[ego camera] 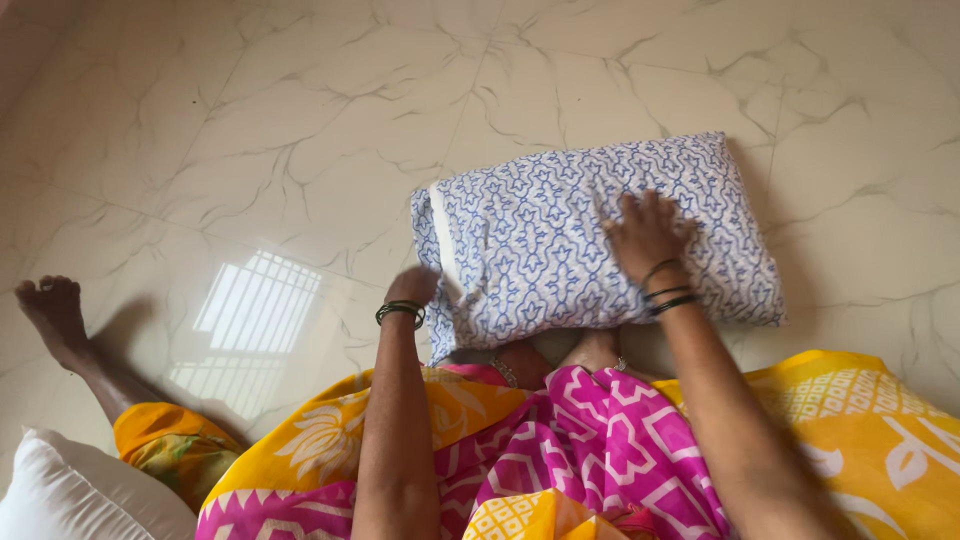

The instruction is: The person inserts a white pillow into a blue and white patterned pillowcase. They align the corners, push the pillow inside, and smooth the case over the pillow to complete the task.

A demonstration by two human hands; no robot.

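Nearest the camera, a plain white pillow (70,495) without a cover shows at the bottom left corner of the view, lying on the floor beside the person's lap. The lap is draped in a bright pink, yellow and white patterned cloth (600,450), which spreads across the whole bottom edge. A bare foot (50,310) stretches out to the left over the floor, well apart from the hands.

Both forearms reach forward from the lap. The left hand (412,288), with dark green bangles at the wrist, is at the left end of a blue-and-white patterned fabric pillowcase with a pillow inside (590,240), right where a white strip shows at the case's open end. The hand is blurred, so I cannot tell whether its fingers are closed on the cloth or only touching it. The right hand (645,232), with dark bangles at its wrist, lies flat on top of the covered pillow with the fingers spread wide, pressing down near the middle rather than gripping anything.

The covered pillow rests on the floor just beyond the person's knees, its near edge touching the lap cloth, its long side running left to right and tilted slightly.

Beyond it the glossy cream marble-patterned tiled floor (250,120) runs to the top edge of the view, with a bright window reflection to the left of the pillow.
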